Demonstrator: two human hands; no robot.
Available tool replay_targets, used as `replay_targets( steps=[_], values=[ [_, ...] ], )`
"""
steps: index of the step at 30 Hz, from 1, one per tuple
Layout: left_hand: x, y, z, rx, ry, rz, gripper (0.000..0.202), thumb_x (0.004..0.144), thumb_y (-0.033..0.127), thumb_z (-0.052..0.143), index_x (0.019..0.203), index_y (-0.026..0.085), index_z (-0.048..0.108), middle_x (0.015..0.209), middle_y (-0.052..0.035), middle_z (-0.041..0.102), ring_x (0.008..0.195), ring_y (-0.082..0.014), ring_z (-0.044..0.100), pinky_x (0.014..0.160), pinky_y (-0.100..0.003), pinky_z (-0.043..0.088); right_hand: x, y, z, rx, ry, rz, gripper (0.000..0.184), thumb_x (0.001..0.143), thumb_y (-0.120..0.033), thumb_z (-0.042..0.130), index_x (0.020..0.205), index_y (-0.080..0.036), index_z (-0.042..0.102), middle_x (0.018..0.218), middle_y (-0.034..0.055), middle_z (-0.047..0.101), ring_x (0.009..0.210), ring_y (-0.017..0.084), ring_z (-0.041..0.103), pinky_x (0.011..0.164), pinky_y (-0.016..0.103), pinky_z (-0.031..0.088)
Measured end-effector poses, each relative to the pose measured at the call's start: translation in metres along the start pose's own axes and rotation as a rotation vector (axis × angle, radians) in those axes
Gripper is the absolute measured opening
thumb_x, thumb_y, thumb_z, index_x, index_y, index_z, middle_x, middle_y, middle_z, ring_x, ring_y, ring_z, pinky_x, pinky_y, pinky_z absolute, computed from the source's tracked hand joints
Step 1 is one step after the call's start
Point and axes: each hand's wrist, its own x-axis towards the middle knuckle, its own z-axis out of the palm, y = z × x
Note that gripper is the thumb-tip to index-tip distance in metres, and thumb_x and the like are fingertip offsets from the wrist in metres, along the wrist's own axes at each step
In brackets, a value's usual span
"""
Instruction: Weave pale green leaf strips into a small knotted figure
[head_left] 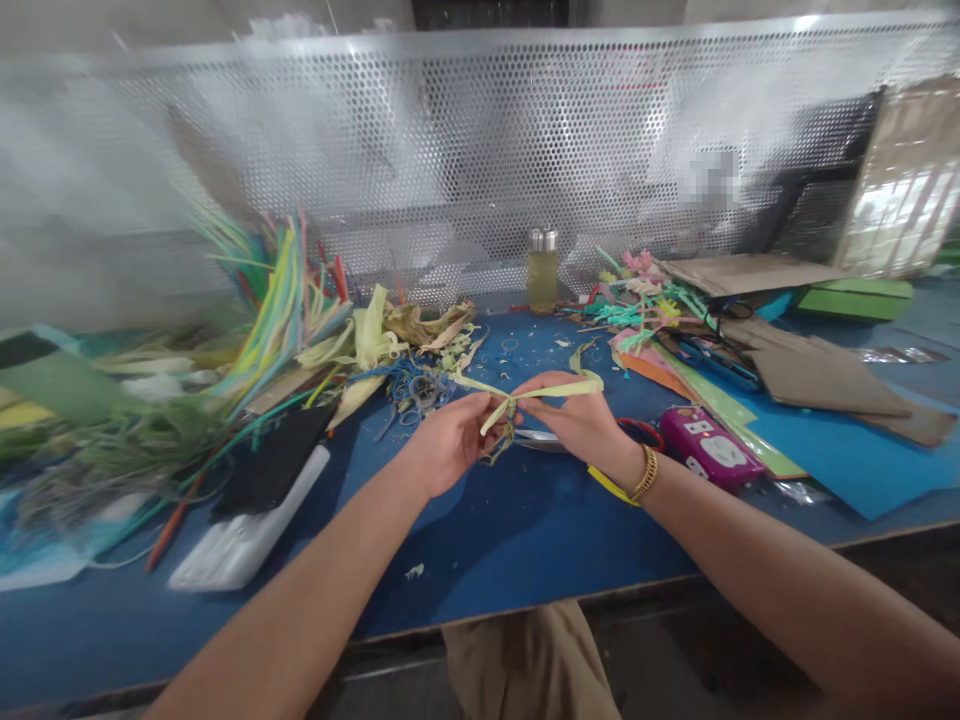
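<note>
Both my hands meet above the middle of the blue table, working a pale green strip that looks like corn husk [559, 390]. My left hand [448, 447] pinches it near the crossing of its ends, fingers closed. On the other side my right hand [574, 418] is closed on the same strip, thumb and fingertips pressed together. A thin greenish twisted piece [504, 445] dangles below the crossing. Beneath my right hand lie scissors, their blade [536, 438] partly covered. More dry husks [375, 335] are heaped beyond my left hand, next to tangled blue string [420, 385].
At left, coloured strips [277, 280] stand near a black-and-white box-like object [255, 530]. A lidded bottle [543, 270] stands by the perforated metal screen [480, 150]. To the right lie a purple power strip [709, 447], cardboard [825, 380], blue paper [862, 460] and pipe-cleaner-like flowers [637, 300].
</note>
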Motion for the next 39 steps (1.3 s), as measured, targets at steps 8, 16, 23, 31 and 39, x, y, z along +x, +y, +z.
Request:
replay_targets(
  steps=[8, 16, 23, 31, 39],
  values=[
    [0.0, -0.004, 0.0, -0.048, -0.009, -0.001, 0.024, 0.068, 0.024, 0.082, 0.085, 0.017, 0.068, 0.084, -0.0036, 0.07, 0.07, -0.0105, 0.062, 0.063, -0.021, 0.046, -0.002, 0.001, 0.001, -0.002, 0.052, -0.039, 0.006, 0.083, -0.026, 0.068, 0.082, -0.021, 0.071, 0.081, 0.002, 0.072, 0.079, 0.016, 0.066, 0.077, 0.03, 0.049],
    [0.002, -0.01, 0.004, 0.022, 0.081, 0.121, 0.025, 0.064, 0.029, 0.084, 0.077, 0.018, 0.065, 0.069, 0.0038, 0.062, 0.06, -0.0073, 0.052, 0.059, -0.022, 0.039, 0.0, -0.004, -0.002, -0.288, 0.082, -0.224, 0.006, 0.082, -0.019, 0.068, 0.082, -0.024, 0.071, 0.086, 0.0006, 0.074, 0.088, 0.018, 0.065, 0.089, 0.035, 0.043],
    [0.002, -0.008, 0.004, -0.025, 0.123, 0.176, 0.026, 0.063, 0.027, 0.085, 0.078, 0.018, 0.067, 0.075, 0.0036, 0.063, 0.068, -0.0075, 0.055, 0.07, -0.022, 0.043, -0.003, -0.008, -0.003, -0.325, 0.231, -0.269, 0.005, 0.082, -0.019, 0.067, 0.085, -0.023, 0.067, 0.09, 0.0021, 0.07, 0.092, 0.019, 0.062, 0.09, 0.036, 0.043],
    [0.005, -0.009, -0.001, 0.015, 0.177, 0.239, 0.025, 0.063, 0.029, 0.086, 0.08, 0.019, 0.07, 0.079, 0.002, 0.066, 0.074, -0.0093, 0.057, 0.075, -0.023, 0.044, -0.01, -0.014, 0.0, -0.193, -0.032, -0.021, 0.02, 0.088, -0.035, 0.061, 0.076, -0.018, 0.062, 0.07, -0.0006, 0.064, 0.064, 0.011, 0.056, 0.061, 0.024, 0.041],
    [0.005, -0.008, 0.0, 0.028, 0.169, 0.22, 0.024, 0.061, 0.026, 0.085, 0.079, 0.02, 0.071, 0.078, 0.0016, 0.067, 0.073, -0.0101, 0.057, 0.072, -0.023, 0.043, -0.011, -0.01, 0.005, -0.188, -0.106, 0.02, 0.012, 0.084, -0.018, 0.06, 0.072, -0.018, 0.062, 0.064, -0.0032, 0.063, 0.058, 0.009, 0.055, 0.058, 0.022, 0.038]
  ],
)
